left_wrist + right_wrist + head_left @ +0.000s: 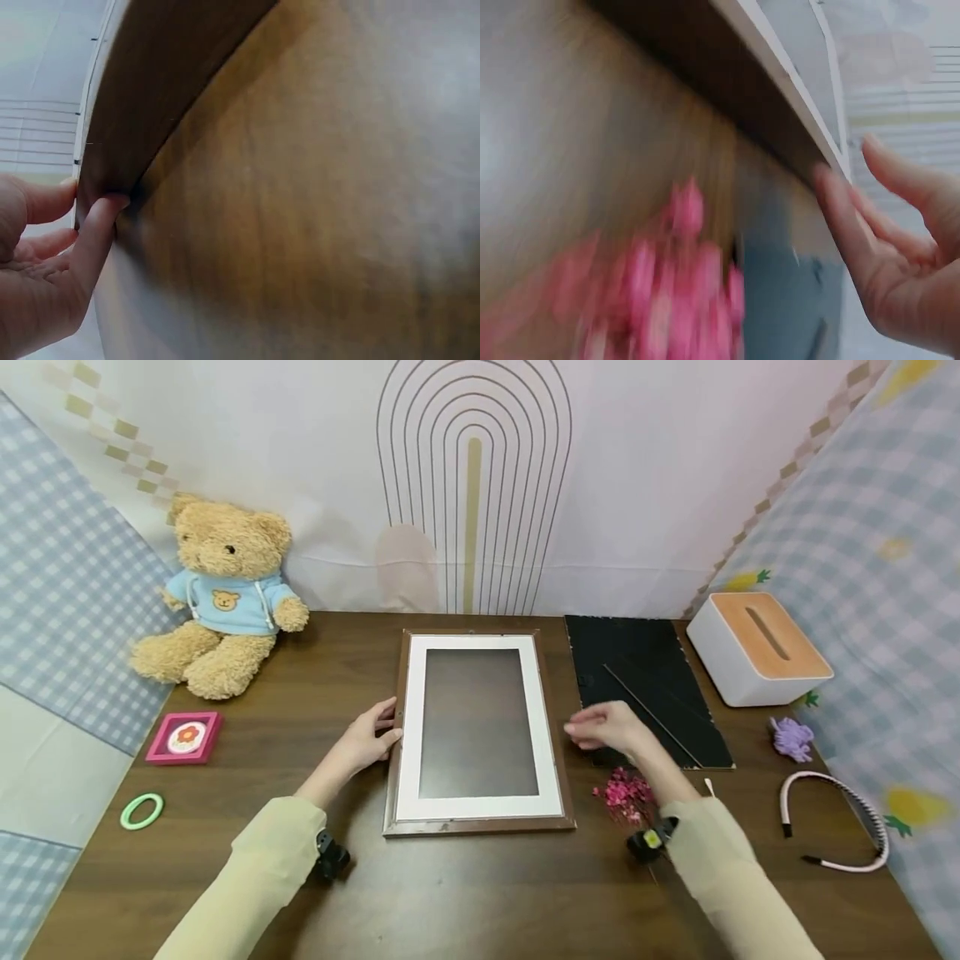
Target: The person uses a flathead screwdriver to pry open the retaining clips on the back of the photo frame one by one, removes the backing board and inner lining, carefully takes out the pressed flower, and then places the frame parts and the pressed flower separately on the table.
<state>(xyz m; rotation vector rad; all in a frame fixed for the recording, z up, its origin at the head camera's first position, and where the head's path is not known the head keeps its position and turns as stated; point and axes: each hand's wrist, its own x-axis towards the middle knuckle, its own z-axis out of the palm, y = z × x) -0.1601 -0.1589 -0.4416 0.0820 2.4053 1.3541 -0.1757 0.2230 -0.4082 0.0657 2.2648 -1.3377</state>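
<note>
A brown picture frame with a white mat border and a dark middle lies flat on the wooden table. At its left side, my left hand grips the edge. In the left wrist view, the thumb of this hand is at the frame's upper rim and a finger lies against its brown side. My right hand hovers off the frame's right side, over the edge of a black backing board, its fingers loosely bent around nothing. Below that wrist lie pink dried flowers, blurred in the right wrist view.
A teddy bear sits at the back left, above a pink small frame and a green ring. On the right are a tissue box, a purple figure and a headband. A thin dark strip crosses the board.
</note>
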